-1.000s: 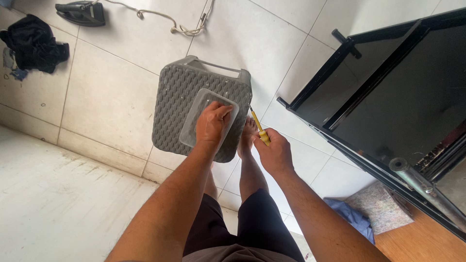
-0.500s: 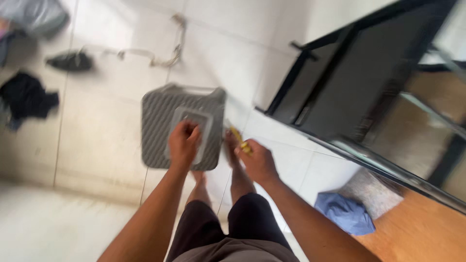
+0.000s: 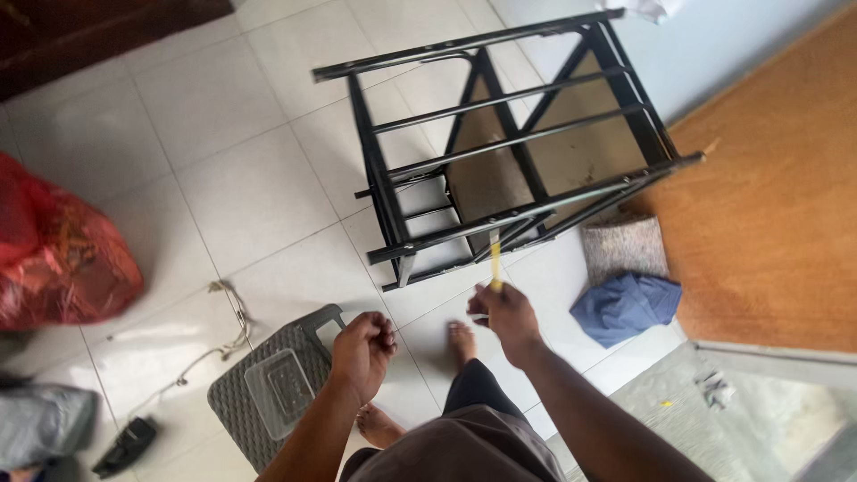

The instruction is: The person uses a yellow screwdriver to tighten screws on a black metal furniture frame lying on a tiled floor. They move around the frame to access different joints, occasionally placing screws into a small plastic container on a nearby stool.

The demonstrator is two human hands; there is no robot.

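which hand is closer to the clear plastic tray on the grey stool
Left. The left hand hovers just right of the clear tray on the grey stool; the right hand, gripping a yellow tool, is farther off, toward the black metal rack.

White tiled floor [image 3: 232,178] carries a black metal rack [image 3: 500,143] lying on its side, a grey textured stool [image 3: 268,384], a red bag [image 3: 54,250], a blue cloth [image 3: 625,305], a cord [image 3: 214,330] and a grey mat [image 3: 622,245] beside the rack.
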